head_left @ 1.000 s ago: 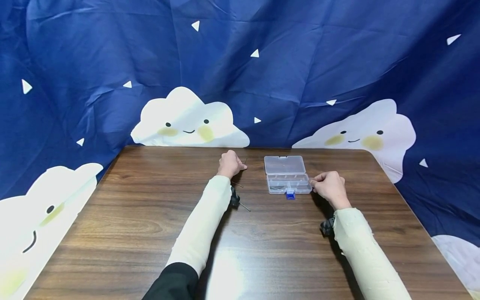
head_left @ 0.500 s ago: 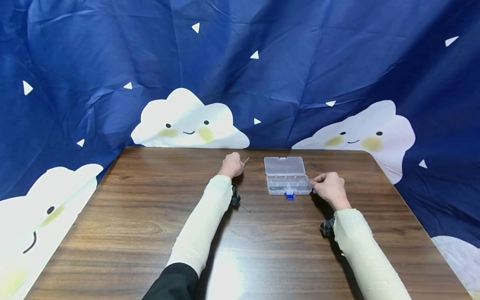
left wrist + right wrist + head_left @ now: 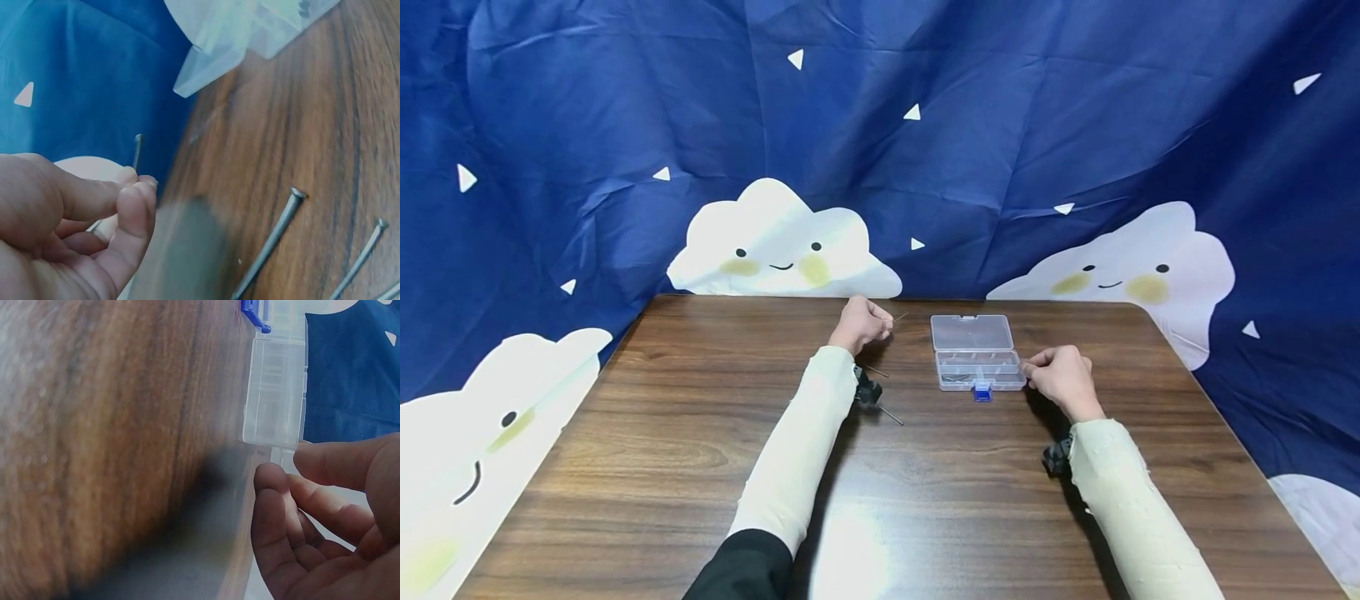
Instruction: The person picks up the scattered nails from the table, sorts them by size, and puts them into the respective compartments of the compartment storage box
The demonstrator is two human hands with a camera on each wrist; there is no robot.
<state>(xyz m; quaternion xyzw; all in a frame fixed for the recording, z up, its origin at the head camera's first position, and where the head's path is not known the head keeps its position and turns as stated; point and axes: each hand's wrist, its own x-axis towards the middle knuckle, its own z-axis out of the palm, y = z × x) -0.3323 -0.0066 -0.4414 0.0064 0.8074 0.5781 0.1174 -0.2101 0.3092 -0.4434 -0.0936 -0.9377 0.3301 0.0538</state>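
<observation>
My left hand (image 3: 861,323) is raised at the far middle of the table and pinches a nail (image 3: 138,151) between thumb and fingertips. The nail's head end sticks out beyond the fingers; the grip hides part of its shank. A clear plastic compartment box (image 3: 973,335) lies to the right with its lid laid back. Thin metal pieces, likely nails (image 3: 957,378), lie in its front left compartment. My right hand (image 3: 1062,379) holds the box's right end with thumb and curled fingers, close to the wall (image 3: 275,400) in the right wrist view.
Loose nails lie on the wooden table (image 3: 700,450) near my left wrist: a thicker nail (image 3: 269,247) and a thinner nail (image 3: 361,259), with another partly cut off. The box's blue latch (image 3: 982,395) hangs open at the front. A blue cloud-print cloth (image 3: 955,150) hangs behind.
My left hand has come up slightly with the nail, which now points differently from its fingertips. My right hand has stayed at the end of the box.
</observation>
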